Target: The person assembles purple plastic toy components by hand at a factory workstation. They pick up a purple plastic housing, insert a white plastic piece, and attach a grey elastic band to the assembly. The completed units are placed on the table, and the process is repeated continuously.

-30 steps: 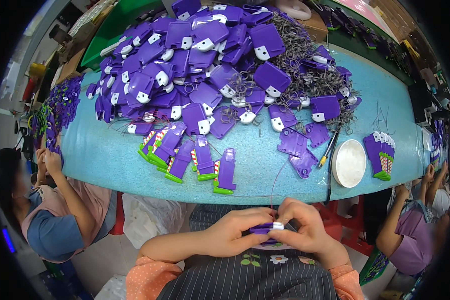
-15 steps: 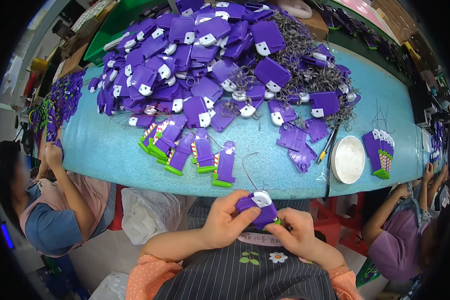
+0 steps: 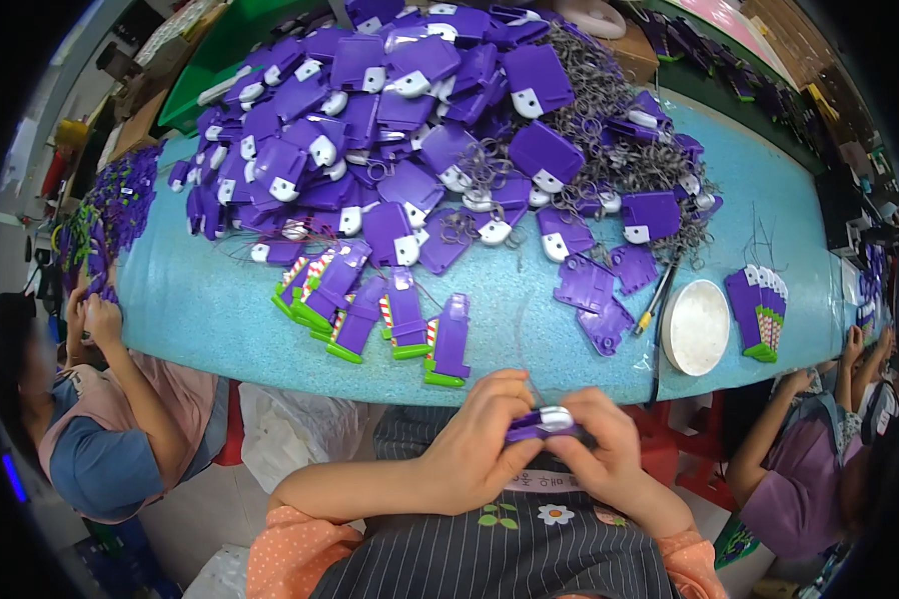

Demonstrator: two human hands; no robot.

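Just off the near table edge, I hold a purple plastic case with a white rounded end [image 3: 542, 423] between both hands. It is turned edge-on, so its flat face is hidden. My left hand [image 3: 481, 431] grips one side, fingers behind and thumb in front. Round the white end, my right hand [image 3: 601, 439] is closed on the other side. A thin wire stands up from the case. In front of my left hand lie several narrow purple pieces with green ends [image 3: 451, 337] and striped edges.
A large heap of purple and white cases [image 3: 370, 130] fills the far table, with many grey metal rings [image 3: 609, 140] beside it. At right are a white round dish [image 3: 696, 327], a pen-like tool [image 3: 651, 311] and stacked finished-looking pieces [image 3: 759, 311]. Co-workers [image 3: 130, 429] sit on both sides.
The case has tipped from showing its flat face to edge-on and shifted slightly right. My right hand has risen towards its white end. The co-worker at left has moved slightly.
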